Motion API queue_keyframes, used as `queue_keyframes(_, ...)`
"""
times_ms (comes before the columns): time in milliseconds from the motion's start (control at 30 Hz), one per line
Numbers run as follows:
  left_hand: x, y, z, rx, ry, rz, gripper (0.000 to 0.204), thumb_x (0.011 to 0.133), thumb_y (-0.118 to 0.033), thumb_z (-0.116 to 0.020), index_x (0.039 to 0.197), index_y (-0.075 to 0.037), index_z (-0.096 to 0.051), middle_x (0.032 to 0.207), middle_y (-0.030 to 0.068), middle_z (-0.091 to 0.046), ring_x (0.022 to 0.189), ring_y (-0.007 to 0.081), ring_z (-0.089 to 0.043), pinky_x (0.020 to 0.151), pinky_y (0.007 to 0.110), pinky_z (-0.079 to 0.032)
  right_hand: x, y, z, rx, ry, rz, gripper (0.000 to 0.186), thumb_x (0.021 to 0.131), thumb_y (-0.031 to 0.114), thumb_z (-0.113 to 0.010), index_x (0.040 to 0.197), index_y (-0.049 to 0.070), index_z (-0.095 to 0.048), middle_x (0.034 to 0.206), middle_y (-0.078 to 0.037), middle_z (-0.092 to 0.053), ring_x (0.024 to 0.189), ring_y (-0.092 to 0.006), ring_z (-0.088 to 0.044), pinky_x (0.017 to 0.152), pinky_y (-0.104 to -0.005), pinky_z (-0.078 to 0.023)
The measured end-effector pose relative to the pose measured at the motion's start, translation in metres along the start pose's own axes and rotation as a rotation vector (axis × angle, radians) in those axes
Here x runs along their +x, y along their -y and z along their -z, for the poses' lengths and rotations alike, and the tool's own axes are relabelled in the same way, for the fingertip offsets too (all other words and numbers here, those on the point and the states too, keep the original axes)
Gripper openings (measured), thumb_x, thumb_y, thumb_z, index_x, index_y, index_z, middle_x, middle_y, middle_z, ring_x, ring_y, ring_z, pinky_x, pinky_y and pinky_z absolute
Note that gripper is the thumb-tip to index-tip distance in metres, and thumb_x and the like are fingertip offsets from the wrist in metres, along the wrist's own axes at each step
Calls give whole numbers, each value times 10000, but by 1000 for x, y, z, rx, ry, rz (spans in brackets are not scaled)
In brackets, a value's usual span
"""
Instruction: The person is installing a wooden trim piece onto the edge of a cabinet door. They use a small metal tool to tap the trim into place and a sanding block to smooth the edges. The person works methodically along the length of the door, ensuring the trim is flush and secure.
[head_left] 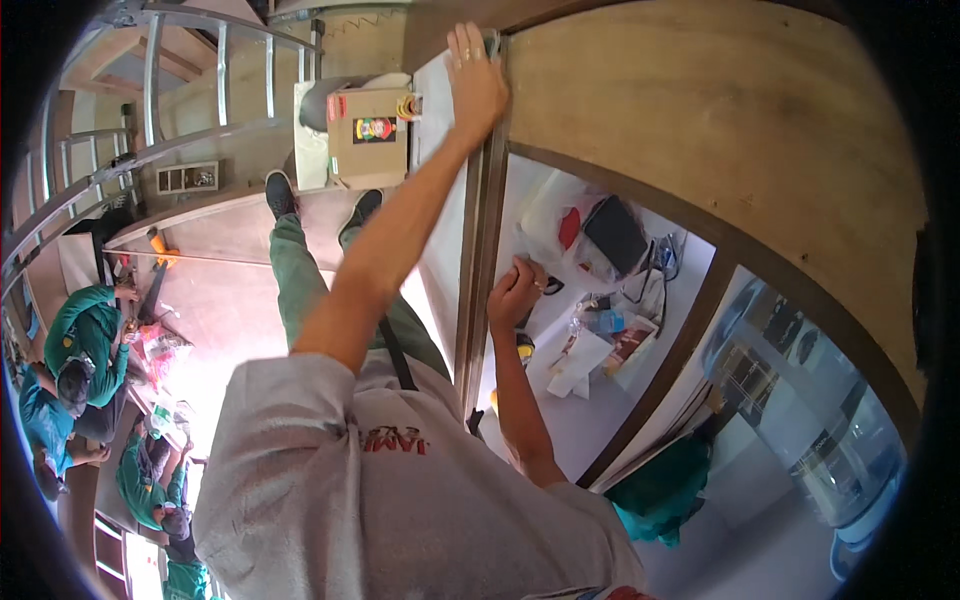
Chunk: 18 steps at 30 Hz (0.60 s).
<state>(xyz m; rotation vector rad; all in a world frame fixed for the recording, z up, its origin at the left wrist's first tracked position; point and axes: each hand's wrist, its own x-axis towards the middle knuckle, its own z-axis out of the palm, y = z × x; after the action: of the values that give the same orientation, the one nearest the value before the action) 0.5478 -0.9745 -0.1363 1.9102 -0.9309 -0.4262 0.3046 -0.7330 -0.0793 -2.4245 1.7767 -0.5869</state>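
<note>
Evidently, the box (pixel 370 165) sits close beside the white panel (pixel 432 108), and a knock from the panel might shift it. At the panel's far end the left hand (pixel 475 88) lies, fingers nearly together, by the brown post (pixel 487 210); should panel or post slip, fingertips could get pinched. Just right of the post, the right hand (pixel 515 295) is half curled, whether gripping anything I cannot tell; a careless swing could scatter the bag (pixel 545 215) and bottle (pixel 603 320) beyond.
</note>
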Motion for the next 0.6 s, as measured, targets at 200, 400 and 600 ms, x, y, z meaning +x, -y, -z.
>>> queue_keyframes(200,2,0,4,-28,-8,45,659,962,-204,-507,1472,92,-211,1529,305,-234,1430,468,-198,1144,579,-193,-2,-4,-2,1,-19,10,220,852,28,-540,1065,41,-595,1010,-163,-594,979,-357,-542,867,-493,-426)
queue_keyframes(400,-37,-3,7,-19,44,18,642,970,-217,-489,1466,91,-222,1528,305,-228,1434,467,-179,1147,577,-188,-5,-2,-1,44,-6,-21,180,905,83,-508,1050,18,-593,1036,-176,-588,1000,-356,-535,903,-477,-411)
queue_keyframes(600,33,3,2,4,-21,44,646,967,-213,-498,1475,75,-222,1538,301,-207,1435,465,-174,1150,570,-179,-2,-4,1,20,1,6,184,901,81,-512,1051,20,-600,1027,-172,-585,996,-355,-533,903,-475,-412)
